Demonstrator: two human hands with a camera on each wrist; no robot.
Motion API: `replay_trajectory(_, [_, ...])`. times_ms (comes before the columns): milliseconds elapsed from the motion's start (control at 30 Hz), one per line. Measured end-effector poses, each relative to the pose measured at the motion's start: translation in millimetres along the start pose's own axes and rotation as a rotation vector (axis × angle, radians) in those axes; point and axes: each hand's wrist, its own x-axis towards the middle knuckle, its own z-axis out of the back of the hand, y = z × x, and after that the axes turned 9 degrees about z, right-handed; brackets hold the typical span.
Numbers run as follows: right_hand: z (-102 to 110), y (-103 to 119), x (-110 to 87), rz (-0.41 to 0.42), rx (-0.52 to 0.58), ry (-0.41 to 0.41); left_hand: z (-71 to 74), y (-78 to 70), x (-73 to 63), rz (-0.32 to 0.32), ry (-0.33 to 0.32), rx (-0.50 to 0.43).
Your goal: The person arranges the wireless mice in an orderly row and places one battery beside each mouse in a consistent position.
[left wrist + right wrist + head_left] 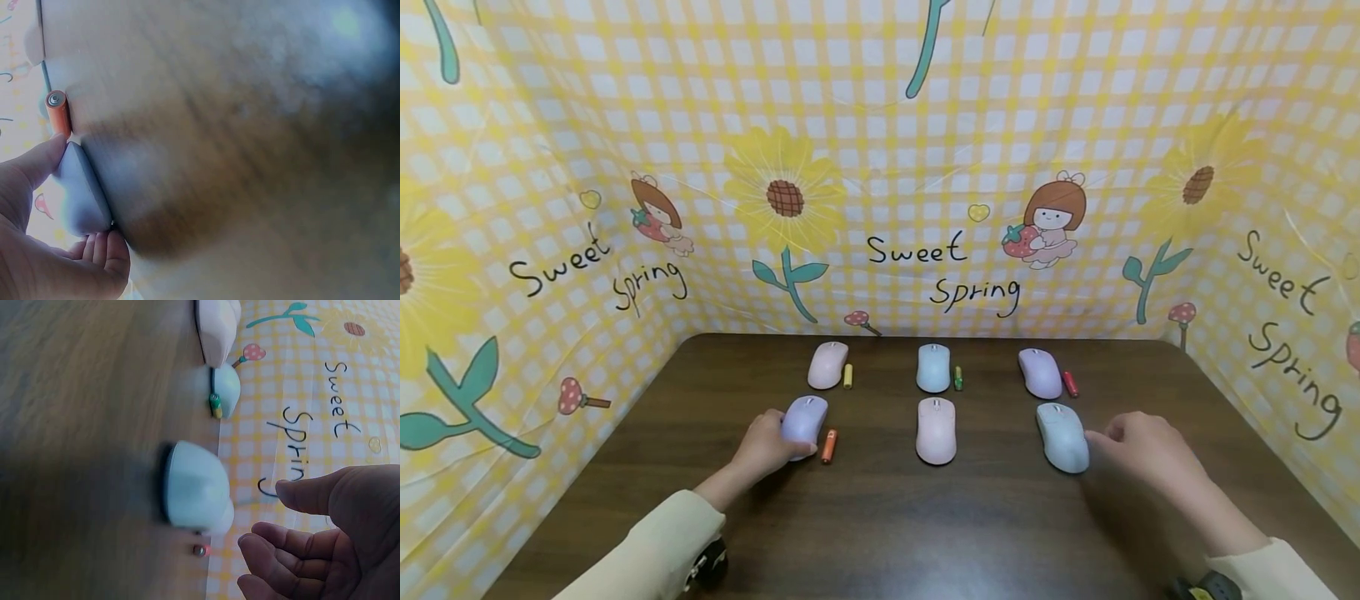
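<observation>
At the front left of the table, my left hand (763, 446) grips a lavender computer mouse (805, 417), thumb on one side and fingers on the other. Just right of that mouse lies an orange battery (829, 447); in the left wrist view the battery (57, 112) is close by the thumb tip. My right hand (1150, 450) is beside the right edge of a light blue mouse (1063, 437). In the right wrist view the fingers (294, 565) are loosely bent, holding nothing, apart from the blue mouse (197, 487).
Between the hands sits a pink mouse (936, 432). Behind stand another pink mouse (828, 365) with a yellow battery (847, 377), a blue mouse (934, 367) with a green battery (958, 378), and a purple mouse (1040, 372) with a red battery (1071, 384). Checked cloth (895, 167) surrounds the table.
</observation>
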Motion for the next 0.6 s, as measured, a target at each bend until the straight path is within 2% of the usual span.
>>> replay_trajectory(600, [11, -49, -36.0, -0.056, -0.021, 0.023, 1.8, -0.7, -2.7, -0.01, 0.0, 0.004])
